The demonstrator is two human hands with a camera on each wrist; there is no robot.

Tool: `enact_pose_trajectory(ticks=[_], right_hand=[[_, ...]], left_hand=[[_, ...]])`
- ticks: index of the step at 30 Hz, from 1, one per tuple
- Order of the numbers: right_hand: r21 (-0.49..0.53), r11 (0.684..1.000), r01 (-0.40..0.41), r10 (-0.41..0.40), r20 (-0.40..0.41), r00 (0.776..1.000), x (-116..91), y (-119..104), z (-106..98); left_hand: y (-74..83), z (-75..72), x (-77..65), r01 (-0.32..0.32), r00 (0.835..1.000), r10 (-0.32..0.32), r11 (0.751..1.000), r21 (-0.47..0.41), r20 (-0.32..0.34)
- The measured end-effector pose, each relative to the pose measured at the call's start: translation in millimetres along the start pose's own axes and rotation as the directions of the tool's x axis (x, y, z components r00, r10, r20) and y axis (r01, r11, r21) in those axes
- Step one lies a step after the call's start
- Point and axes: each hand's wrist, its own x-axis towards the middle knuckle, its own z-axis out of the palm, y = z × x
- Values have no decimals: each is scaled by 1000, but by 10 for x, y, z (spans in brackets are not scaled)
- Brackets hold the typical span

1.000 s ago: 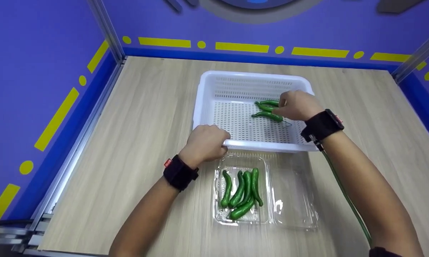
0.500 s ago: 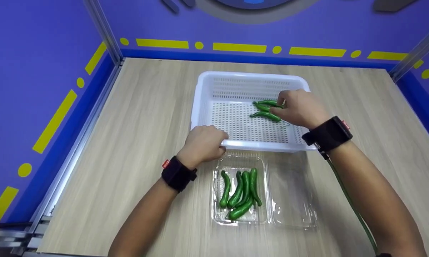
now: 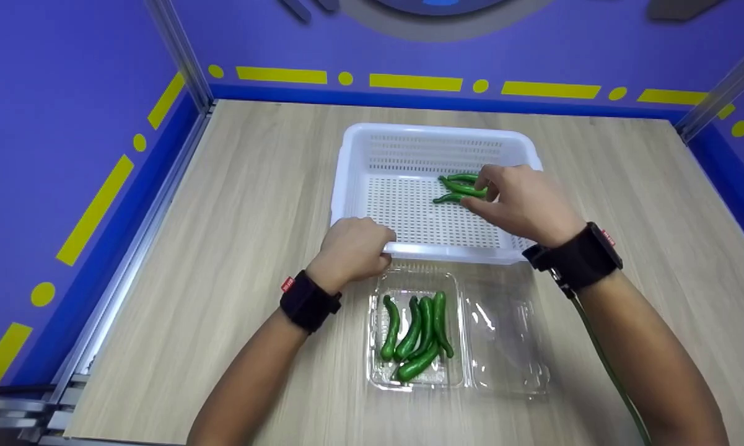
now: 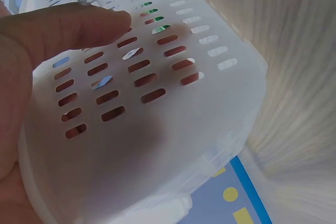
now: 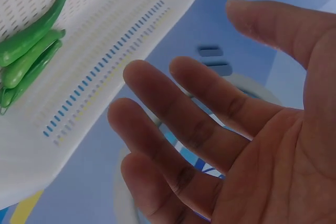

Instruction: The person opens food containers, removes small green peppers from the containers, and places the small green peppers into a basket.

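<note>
My left hand (image 3: 354, 249) grips the near left rim of a white perforated plastic basket (image 3: 446, 253). In the left wrist view its thumb (image 4: 79, 27) lies along the slotted wall, and parts of the fingers show through the slots. Several long green chili peppers (image 3: 455, 187) lie together on the right side of the basket floor. Over them is my right hand (image 3: 526, 201); the right wrist view shows its palm with spread fingers (image 5: 163, 90) and nothing held. More green chili peppers (image 3: 426, 328) lie in the left half of a clear plastic clamshell box (image 3: 463, 365) in front of the basket.
The clamshell's lid (image 3: 508, 347) is folded flat to the right on the wood-grain table (image 3: 254, 186). Blue panels with yellow marks (image 3: 416, 82) and metal posts (image 3: 179, 49) bound the table. A green cable (image 3: 607, 359) runs along the right forearm.
My right hand has drawn slightly back toward me, its fingers and thumb parting above the peppers. The left hand keeps its grip, and the peppers lie much as before.
</note>
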Motion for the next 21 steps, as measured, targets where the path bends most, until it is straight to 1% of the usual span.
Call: enact_pose_trajectory(ticks=[10, 17, 21], right_hand=[[42, 997, 65, -65, -18, 998, -241, -165, 32], [60, 986, 155, -158, 42, 987, -417, -330, 100], [53, 982, 182, -186, 74, 980, -526, -428, 149]], left_hand=[[15, -28, -15, -6, 1000, 6, 1000, 11, -9], [10, -24, -11, -7, 1000, 7, 1000, 5, -6], [9, -21, -9, -2, 1000, 2, 1000, -2, 7]])
